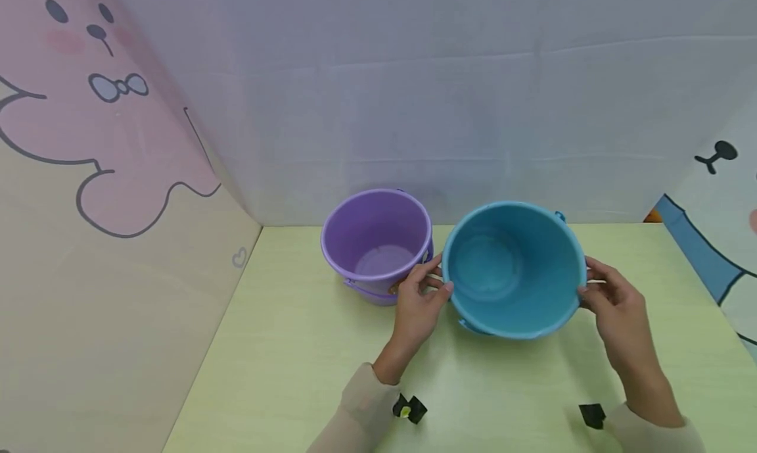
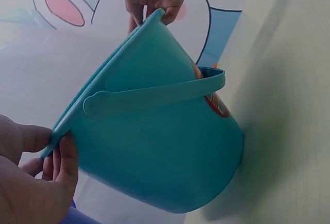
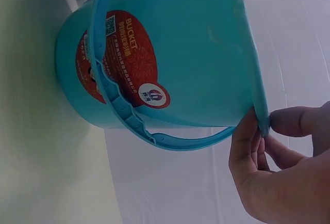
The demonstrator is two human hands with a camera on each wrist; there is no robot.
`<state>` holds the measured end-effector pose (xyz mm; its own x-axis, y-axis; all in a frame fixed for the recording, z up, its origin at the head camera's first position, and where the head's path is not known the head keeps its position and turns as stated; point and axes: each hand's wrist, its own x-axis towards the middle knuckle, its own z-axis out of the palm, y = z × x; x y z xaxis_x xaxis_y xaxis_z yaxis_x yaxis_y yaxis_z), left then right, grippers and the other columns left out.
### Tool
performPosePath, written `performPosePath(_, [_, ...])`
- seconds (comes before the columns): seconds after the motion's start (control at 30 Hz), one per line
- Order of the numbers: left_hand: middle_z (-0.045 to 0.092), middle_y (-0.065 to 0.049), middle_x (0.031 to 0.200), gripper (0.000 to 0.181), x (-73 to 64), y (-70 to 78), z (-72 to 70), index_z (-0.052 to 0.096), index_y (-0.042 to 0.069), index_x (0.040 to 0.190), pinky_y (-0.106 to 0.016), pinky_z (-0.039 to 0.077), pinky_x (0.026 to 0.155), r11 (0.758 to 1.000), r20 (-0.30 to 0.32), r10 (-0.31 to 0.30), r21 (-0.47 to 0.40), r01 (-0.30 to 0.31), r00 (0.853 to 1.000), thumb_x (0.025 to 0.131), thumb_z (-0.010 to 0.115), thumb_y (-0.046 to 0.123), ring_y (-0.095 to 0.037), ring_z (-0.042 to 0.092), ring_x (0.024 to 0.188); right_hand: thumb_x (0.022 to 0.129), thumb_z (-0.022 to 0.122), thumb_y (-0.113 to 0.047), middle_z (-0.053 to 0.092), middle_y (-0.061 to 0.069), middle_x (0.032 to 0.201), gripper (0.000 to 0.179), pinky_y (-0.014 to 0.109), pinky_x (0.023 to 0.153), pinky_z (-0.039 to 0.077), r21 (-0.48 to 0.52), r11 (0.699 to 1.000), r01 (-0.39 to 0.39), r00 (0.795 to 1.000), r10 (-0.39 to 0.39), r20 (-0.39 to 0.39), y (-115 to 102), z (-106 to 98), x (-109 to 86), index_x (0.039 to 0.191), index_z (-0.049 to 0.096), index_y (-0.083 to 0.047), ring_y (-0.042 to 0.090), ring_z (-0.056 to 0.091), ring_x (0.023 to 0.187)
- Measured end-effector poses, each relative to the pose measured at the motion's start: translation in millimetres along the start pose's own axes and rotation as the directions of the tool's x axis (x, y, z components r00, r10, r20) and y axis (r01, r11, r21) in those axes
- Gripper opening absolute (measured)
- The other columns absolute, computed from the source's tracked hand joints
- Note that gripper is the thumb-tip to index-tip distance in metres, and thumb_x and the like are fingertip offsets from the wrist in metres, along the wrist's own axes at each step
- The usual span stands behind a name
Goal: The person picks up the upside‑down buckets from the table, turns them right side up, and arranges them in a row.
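Observation:
Two hands hold a blue bucket (image 1: 514, 275) by opposite sides of its rim. Its mouth is tilted toward the head camera, and the inside shows nothing in it. The left hand (image 1: 418, 302) pinches the rim between thumb and fingers, beside a purple bucket (image 1: 378, 236) standing on the table. Across the mouth, the right hand (image 1: 618, 311) pinches the other edge. In the left wrist view the bucket's handle (image 2: 154, 96) hangs down along its side. A red label (image 3: 131, 59) marked BUCKET shows on the wall in the right wrist view.
The pale green table (image 1: 284, 374) meets a white cloth backdrop (image 1: 473, 111) behind the buckets. Cartoon-printed panels stand left and right. Black tape pieces lie on the table near the left sleeve (image 1: 367, 400) and the right sleeve (image 1: 653, 433).

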<state>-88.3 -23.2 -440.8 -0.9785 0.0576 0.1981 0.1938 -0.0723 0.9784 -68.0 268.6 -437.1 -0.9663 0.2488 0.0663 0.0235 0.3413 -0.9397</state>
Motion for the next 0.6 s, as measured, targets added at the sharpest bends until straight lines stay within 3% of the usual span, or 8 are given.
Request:
performPosePath(0.1, [0.059,-0.023,0.117,0.052,1.0,0.7,2.2,0.057,-0.009,0.145,-0.026,0.063,0.081,1.000,-0.006,-0.015,-0.009,0.015,1.000,0.095,0.070,-0.007,-0.014,0.065,0.092,0.111,0.051,-0.005,0.053,-0.015,0.114,0.049,0.009,0.077,0.056,0.008,1.000,0.010,1.000,-0.010,0.017,-0.8,-3.3,3.2,0.158,0.042,0.004,-0.003,0.061,0.093])
performPosePath(0.23, [0.060,-0.017,0.111,0.053,4.2,1.8,6.3,0.056,-0.005,0.148,-0.035,0.065,0.077,0.998,-0.008,-0.061,-0.029,0.061,0.998,0.097,0.068,-0.009,-0.011,0.065,0.084,0.110,0.053,-0.003,0.055,-0.011,0.116,0.049,0.009,0.077,0.056,0.134,0.990,0.032,0.999,-0.037,0.037,-1.1,-8.1,8.2,0.157,0.043,0.004,-0.004,0.064,0.095])
performPosePath(0.33, [0.059,-0.012,0.108,0.054,7.7,2.4,9.6,0.054,-0.001,0.151,-0.031,0.065,0.073,0.993,-0.005,-0.105,-0.057,0.105,0.994,0.099,0.066,-0.009,-0.010,0.065,0.081,0.109,0.054,-0.002,0.056,-0.007,0.116,0.049,0.009,0.078,0.056,0.251,0.967,0.045,0.997,-0.059,0.049,-0.4,-10.8,11.9,0.156,0.045,0.004,-0.003,0.066,0.095])
performPosePath(0.6, [0.056,-0.008,0.105,0.053,17.4,4.1,17.4,0.053,0.002,0.152,-0.024,0.062,0.071,0.972,0.004,-0.172,-0.160,0.170,0.985,0.101,0.063,-0.009,-0.011,0.065,0.080,0.107,0.058,-0.002,0.058,-0.003,0.117,0.047,0.012,0.079,0.058,0.430,0.903,0.020,0.995,-0.059,0.078,1.1,-15.4,22.8,0.153,0.050,0.002,0.001,0.069,0.095])
